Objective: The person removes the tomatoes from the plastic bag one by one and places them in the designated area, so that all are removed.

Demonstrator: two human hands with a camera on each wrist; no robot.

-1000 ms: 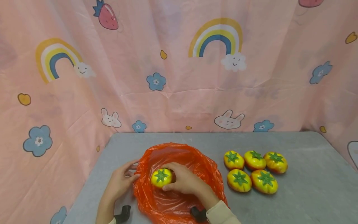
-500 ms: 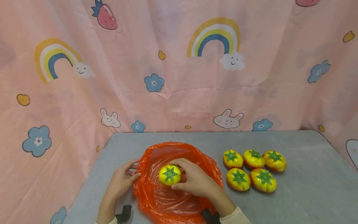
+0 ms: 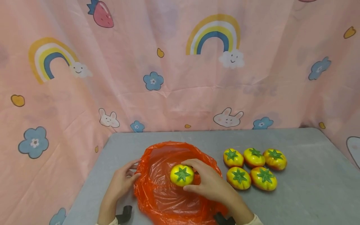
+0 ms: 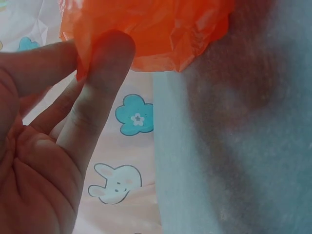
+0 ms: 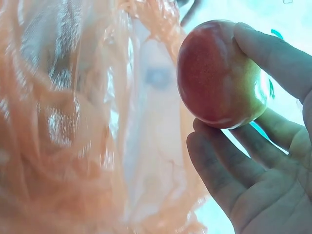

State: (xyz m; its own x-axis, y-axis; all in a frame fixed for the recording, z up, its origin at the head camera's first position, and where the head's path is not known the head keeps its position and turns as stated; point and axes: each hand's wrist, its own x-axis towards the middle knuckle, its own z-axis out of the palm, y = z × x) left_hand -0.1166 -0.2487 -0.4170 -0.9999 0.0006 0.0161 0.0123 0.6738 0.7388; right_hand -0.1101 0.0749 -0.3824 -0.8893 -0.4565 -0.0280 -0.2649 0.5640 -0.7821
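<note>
My right hand [image 3: 209, 181] holds a yellow toy tomato [image 3: 182, 175] with a green star-shaped leaf cap, above the opening of an orange-red plastic bag [image 3: 174, 200]. In the right wrist view the tomato's red underside [image 5: 207, 73] faces the camera, gripped between thumb and fingertips beside the crinkled bag [image 5: 53, 161]. My left hand [image 3: 121, 181] is at the bag's left rim. Seen from the left wrist, thumb and finger pinch the bag's edge [image 4: 161, 34]. The bag's mouth is spread wide, and nothing shows lying on its visible inner floor.
Several more yellow toy tomatoes [image 3: 250, 168] lie in two rows on the grey table [image 3: 309, 187], right of the bag. Black camera mounts [image 3: 125, 214] sit at the wrists. A pink printed curtain [image 3: 180, 72] hangs behind the table and along its left side.
My right hand has moved rightward and looks higher, carrying the tomato from the bag's left part toward its right rim. The left hand has stayed at the bag's edge.
</note>
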